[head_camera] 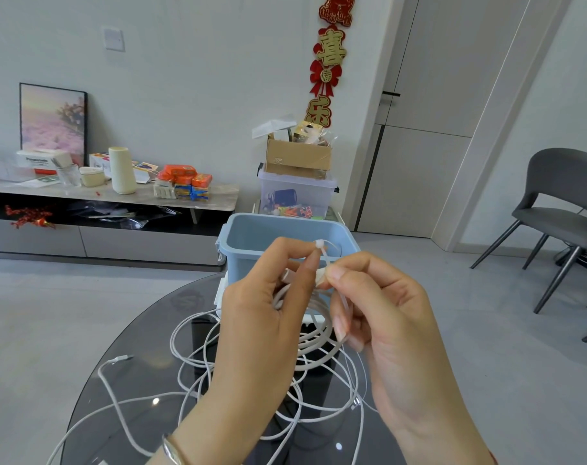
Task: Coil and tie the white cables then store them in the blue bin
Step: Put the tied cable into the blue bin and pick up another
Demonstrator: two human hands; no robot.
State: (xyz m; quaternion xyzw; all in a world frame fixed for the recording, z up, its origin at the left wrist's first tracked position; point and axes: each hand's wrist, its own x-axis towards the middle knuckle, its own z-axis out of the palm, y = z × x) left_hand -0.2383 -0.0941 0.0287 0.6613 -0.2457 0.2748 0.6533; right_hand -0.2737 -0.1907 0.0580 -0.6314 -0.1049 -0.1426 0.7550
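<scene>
Nearest me, loose white cables (117,359) sprawl in tangled loops over the dark glass desk (144,370), not yet gathered. Above them the two hands meet over one finished coil (319,344). The left hand (258,317) has its fingers curled round the bundle, its thumb and forefinger pinching the knobbed head of a thin white tie (319,244). The right hand (386,317) pinches the tie's tail just beside it, the other fingers loosely curled. The tie runs from about eleven o'clock down to five, across the coil's strands, so I judge the cinching pull goes along that line. The blue bin (242,263) stands open at twelve o'clock from the hands, just behind them on the desk. The left hand, which carries the coil, looks slightly nearer its rim. The drop, when it comes, should be a short reach straight ahead.
</scene>
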